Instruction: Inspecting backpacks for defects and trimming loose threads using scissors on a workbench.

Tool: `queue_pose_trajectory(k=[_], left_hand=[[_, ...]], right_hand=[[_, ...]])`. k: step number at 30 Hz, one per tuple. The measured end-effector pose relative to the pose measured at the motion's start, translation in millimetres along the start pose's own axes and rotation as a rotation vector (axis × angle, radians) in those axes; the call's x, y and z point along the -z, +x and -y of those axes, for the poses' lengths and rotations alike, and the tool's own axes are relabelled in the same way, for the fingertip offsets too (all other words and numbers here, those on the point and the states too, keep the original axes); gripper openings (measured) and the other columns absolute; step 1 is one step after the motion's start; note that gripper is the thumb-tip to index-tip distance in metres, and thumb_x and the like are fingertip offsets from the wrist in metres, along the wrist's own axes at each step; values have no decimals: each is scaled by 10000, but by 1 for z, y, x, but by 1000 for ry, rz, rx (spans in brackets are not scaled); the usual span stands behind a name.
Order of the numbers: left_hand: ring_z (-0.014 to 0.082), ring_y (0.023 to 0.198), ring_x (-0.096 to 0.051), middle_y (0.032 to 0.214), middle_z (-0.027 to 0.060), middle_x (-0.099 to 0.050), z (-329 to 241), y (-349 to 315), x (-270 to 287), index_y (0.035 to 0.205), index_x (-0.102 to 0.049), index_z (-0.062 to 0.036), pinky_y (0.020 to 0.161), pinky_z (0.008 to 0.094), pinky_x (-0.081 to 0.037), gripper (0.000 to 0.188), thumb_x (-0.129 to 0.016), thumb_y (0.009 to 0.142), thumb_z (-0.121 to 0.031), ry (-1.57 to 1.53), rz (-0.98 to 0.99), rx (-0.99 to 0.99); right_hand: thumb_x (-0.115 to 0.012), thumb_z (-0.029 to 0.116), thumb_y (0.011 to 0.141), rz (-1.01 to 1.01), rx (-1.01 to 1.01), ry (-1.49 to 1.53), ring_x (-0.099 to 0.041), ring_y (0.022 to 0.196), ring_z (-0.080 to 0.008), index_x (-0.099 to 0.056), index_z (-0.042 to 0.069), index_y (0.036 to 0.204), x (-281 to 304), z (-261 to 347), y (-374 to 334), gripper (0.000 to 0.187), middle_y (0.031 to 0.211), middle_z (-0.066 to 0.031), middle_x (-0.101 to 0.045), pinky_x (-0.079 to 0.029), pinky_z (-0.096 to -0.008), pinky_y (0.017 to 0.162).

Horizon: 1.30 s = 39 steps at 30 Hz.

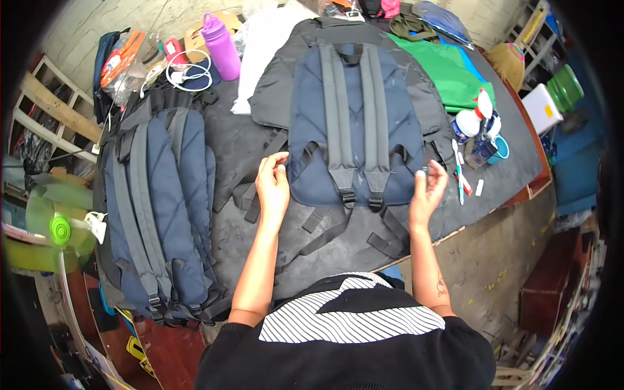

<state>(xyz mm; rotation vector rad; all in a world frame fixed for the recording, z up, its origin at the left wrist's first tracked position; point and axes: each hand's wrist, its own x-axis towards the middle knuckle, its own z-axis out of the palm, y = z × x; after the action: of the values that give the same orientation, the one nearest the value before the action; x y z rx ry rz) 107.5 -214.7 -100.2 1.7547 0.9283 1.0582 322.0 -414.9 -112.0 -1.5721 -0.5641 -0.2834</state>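
In front of me on the dark table lies a navy backpack (404,114), its back panel up, with two grey padded shoulder straps (336,110) running down to black buckles and loose webbing. My left hand (273,188) is beside its lower left edge, fingers loosely bent and nothing seen in them. On the other side, my right hand (427,193) hovers near the lower right edge; its fingers are apart, slightly blurred. Whether either hand touches the fabric, I cannot tell. A black bag-like piece (270,94) lies beneath the navy backpack.
More navy backpacks (182,227) are stacked at left, near a green fan (60,229). A purple bottle (222,52) and white cable (188,70) stand behind. Right hold a spray bottle (482,104), a blue cup (499,149), toothbrushes (459,172) and green fabric (448,71).
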Motion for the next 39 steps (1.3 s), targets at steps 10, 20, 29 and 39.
queue_pose_trajectory(k=[10,20,29,39], left_hand=[[243,866,-576,958,122,-590,-46,-27,-64,989,-606,6,760,322,-465,203,-633,798,-58,139,273,-425],[321,1043,-472,1105,193,-485,-48,-56,-111,1339,-418,-92,888,424,-392,751,-725,709,-360,701,519,-388],[196,770,-598,1138,183,-430,-32,-36,-113,1329,-319,-104,670,317,-526,695,-638,728,40,-513,499,591],[180,1087,-501,1150,132,-556,-114,-6,-76,1465,-133,-169,943,381,-398,1071,-825,650,-102,-716,771,568]], right_hand=[[-572,147,895,-167,-150,-168,-445,1060,-140,-479,23,1112,74,-52,-4,266,1118,-64,-494,-333,-272,936],[-627,192,858,396,-197,-220,-499,622,-93,-553,7,748,38,11,-29,228,651,-46,-554,-393,-257,542],[-701,200,794,610,-434,-1,-541,770,-90,-548,-28,1070,19,10,-56,389,872,-51,-614,-447,-242,693],[-588,110,888,656,-615,1098,-572,691,-60,-506,20,1176,-10,50,-9,313,924,-53,-640,-426,-158,555]])
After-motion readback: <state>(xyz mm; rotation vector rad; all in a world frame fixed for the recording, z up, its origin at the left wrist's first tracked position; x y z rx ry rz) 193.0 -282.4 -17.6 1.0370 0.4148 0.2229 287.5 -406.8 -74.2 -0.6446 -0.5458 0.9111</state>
